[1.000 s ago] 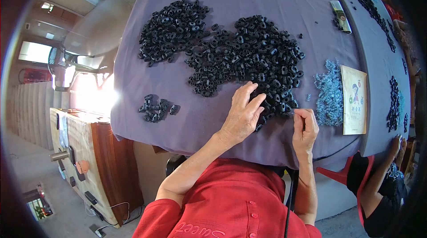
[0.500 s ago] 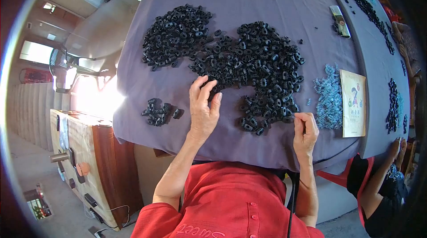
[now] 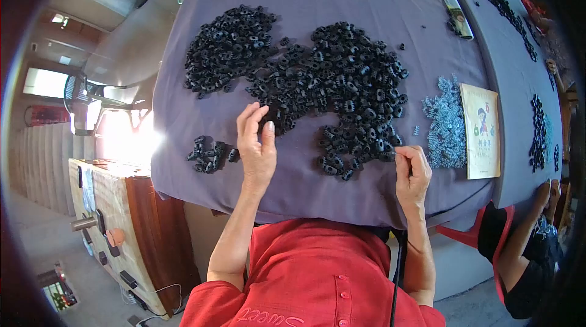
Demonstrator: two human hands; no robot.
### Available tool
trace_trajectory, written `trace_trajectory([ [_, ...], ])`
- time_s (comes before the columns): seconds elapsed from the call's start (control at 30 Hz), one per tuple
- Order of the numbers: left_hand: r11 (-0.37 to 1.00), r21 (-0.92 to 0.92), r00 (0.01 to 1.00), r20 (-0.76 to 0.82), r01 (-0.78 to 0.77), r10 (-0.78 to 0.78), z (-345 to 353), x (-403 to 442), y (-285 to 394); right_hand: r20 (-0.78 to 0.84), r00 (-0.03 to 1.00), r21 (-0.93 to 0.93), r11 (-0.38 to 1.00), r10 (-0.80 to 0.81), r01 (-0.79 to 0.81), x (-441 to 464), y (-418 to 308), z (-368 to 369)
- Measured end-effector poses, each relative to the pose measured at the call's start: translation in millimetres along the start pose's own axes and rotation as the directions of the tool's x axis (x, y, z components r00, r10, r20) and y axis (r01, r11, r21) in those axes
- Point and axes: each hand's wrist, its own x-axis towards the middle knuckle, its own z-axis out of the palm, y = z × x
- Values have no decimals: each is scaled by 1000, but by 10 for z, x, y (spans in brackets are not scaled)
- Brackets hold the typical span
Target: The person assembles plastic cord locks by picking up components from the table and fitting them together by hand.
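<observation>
My left hand is over the cloth at the lower left edge of the large pile of black parts, fingers apart, nothing visible between them. My right hand is closed in a pinch beside the pile's lower right edge; what it holds is too small to make out. A second black pile lies at the upper left, touching the large one. The small group of black parts sits left of my left hand. Small clear bluish pieces are heaped above and right of my right hand.
A booklet lies right of the bluish heap on the purple cloth. Farther up is a white and green packet. A co-worker's hands are at the far right, near more black parts. A wooden cabinet stands left.
My left hand has moved left from the large pile's lower edge, its fingers spreading. My right hand keeps its pinch in nearly the same place. The whole view has shifted slightly.
</observation>
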Motion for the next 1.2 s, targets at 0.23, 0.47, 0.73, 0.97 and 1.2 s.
trace_trajectory([
  [0.23,986,70,983,118,-152,143,119,-184,246,-7,1000,28,1000,-8,8,2,21,-3],
  [0.47,957,91,938,243,-274,246,233,-365,442,2,1000,31,999,15,-15,0,2,-12],
  [0.73,925,266,960,146,-270,238,292,-79,368,1,1000,18,1000,-1,1,-10,34,1],
  [0.97,916,253,943,204,-312,265,375,-2,349,1,1000,13,1000,27,-27,-6,15,-1],
  [1.2,876,341,919,319,-341,233,402,157,407,8,1000,-7,1000,27,-27,0,21,1],
])
